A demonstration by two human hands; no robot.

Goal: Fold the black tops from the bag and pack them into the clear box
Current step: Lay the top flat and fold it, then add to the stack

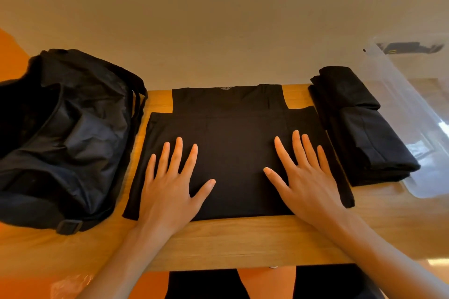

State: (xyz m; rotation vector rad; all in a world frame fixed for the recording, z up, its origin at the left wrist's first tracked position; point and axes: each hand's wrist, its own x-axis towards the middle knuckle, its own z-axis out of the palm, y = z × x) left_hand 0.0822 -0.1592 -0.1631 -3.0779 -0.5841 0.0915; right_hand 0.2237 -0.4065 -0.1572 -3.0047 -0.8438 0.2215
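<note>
A black top lies flat in the middle of the wooden table, its collar toward the wall and one layer folded up over its lower half. My left hand presses flat on its left side with fingers spread. My right hand presses flat on its right side the same way. A stack of folded black tops lies to the right, beside the clear box. The black bag slumps open at the left.
The table's far edge meets a pale wall. The clear box reaches past the frame's right edge, with a dark object showing at its far end. Orange floor shows at the left and below the table's front edge.
</note>
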